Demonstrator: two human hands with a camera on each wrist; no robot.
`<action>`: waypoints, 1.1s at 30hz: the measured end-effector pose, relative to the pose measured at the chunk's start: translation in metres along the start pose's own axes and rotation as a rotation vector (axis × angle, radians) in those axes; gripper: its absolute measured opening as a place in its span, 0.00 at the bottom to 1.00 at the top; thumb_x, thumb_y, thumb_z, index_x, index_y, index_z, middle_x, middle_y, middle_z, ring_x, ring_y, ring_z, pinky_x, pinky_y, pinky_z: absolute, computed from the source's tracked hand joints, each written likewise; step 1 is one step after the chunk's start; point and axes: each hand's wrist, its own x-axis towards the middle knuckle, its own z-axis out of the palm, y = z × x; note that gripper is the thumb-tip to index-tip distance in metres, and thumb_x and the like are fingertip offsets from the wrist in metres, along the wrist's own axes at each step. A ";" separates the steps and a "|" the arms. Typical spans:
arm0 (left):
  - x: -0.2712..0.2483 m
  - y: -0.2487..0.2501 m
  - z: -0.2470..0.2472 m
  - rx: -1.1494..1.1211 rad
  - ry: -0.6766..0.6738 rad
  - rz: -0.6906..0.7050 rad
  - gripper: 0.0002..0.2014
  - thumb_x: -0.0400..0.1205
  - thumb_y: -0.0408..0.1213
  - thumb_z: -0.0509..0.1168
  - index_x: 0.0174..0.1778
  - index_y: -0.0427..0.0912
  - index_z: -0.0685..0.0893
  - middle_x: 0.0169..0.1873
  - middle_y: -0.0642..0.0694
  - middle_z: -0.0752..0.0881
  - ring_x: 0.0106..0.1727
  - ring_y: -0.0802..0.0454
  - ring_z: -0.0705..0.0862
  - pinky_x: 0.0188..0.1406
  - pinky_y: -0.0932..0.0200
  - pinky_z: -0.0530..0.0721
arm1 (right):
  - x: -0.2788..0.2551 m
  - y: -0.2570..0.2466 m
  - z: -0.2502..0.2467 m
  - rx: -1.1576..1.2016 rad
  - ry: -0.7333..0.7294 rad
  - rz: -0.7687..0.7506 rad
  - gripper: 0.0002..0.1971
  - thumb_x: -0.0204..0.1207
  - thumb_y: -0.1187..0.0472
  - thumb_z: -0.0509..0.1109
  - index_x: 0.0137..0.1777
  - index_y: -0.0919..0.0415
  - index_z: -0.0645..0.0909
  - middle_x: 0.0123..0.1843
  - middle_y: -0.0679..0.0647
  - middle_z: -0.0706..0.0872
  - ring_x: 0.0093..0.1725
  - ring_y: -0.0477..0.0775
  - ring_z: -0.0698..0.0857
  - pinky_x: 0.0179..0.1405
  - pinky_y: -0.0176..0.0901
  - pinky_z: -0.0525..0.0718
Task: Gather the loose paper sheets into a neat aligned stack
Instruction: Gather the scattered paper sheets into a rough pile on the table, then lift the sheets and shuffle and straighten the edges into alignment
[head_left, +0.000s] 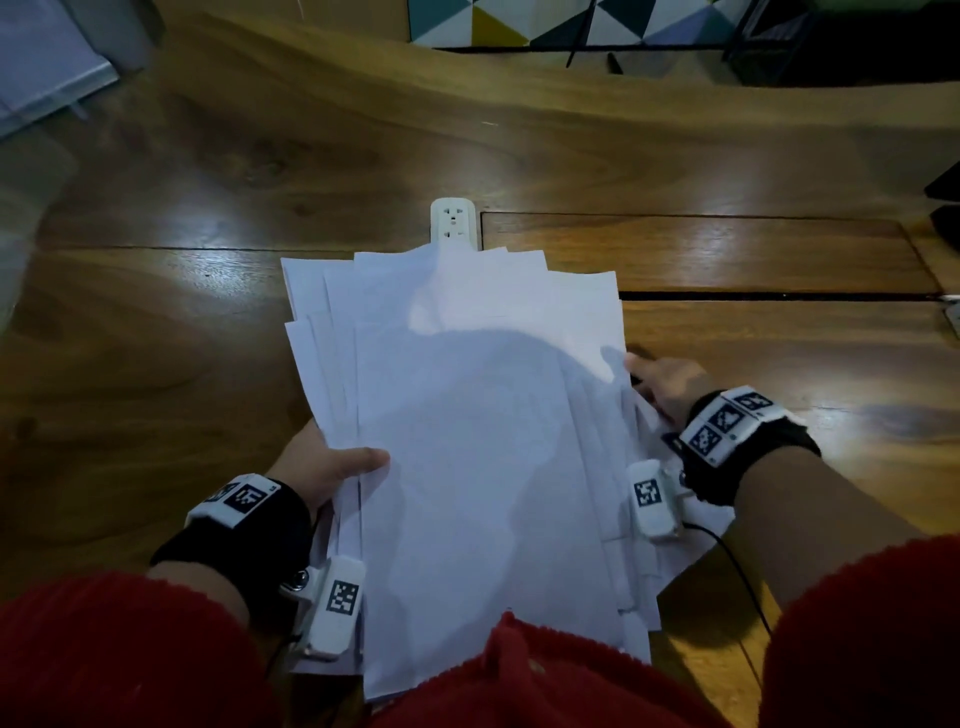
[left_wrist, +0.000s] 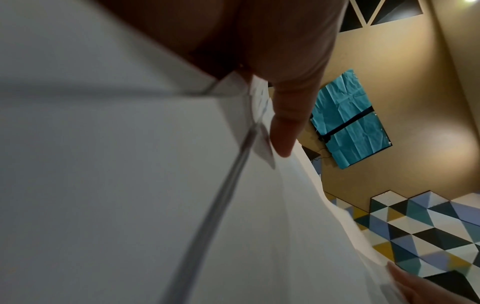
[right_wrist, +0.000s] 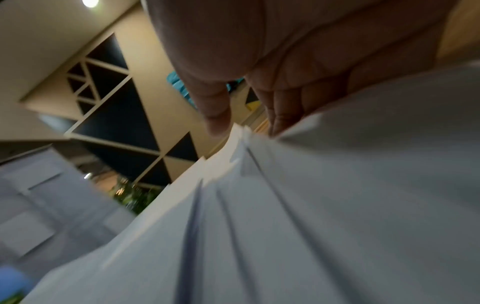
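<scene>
A fanned bundle of several white paper sheets (head_left: 478, 431) is held over the wooden table (head_left: 182, 322), its edges staggered on both sides. My left hand (head_left: 332, 465) grips the bundle's left edge, thumb lying on the top sheet and fingers hidden underneath. My right hand (head_left: 662, 387) holds the right edge, thumb on top and fingers under the sheets. In the left wrist view the thumb (left_wrist: 285, 131) presses on the paper sheets (left_wrist: 130, 185). The right wrist view shows the thumb (right_wrist: 215, 115) and fingers pinching the stepped sheet edges (right_wrist: 285, 205).
A white power socket (head_left: 453, 221) sits in the table just beyond the sheets' far edge. A recessed wooden panel (head_left: 701, 249) with a dark slot lies to the right. A pale folder (head_left: 41, 67) lies at the far left corner. A black cable (head_left: 737, 582) trails from my right wrist.
</scene>
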 end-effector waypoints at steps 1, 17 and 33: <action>0.001 -0.001 0.000 0.001 0.004 -0.003 0.37 0.53 0.33 0.78 0.62 0.41 0.81 0.56 0.38 0.89 0.55 0.39 0.88 0.59 0.39 0.83 | -0.002 0.004 0.005 -0.036 -0.020 -0.044 0.24 0.74 0.43 0.66 0.53 0.67 0.81 0.49 0.61 0.86 0.46 0.63 0.84 0.47 0.52 0.81; -0.047 0.064 0.036 0.193 0.273 0.334 0.06 0.70 0.28 0.74 0.31 0.43 0.89 0.18 0.55 0.87 0.25 0.63 0.86 0.21 0.69 0.81 | -0.042 -0.001 -0.002 0.427 -0.101 -0.328 0.32 0.53 0.71 0.80 0.60 0.71 0.78 0.39 0.52 0.90 0.37 0.51 0.89 0.35 0.42 0.86; -0.110 0.128 0.060 0.096 0.268 0.783 0.06 0.64 0.35 0.75 0.28 0.40 0.84 0.21 0.51 0.87 0.23 0.57 0.85 0.24 0.68 0.82 | -0.145 -0.021 -0.049 0.944 0.134 -0.832 0.24 0.63 0.75 0.72 0.60 0.64 0.75 0.46 0.54 0.87 0.52 0.60 0.85 0.52 0.51 0.84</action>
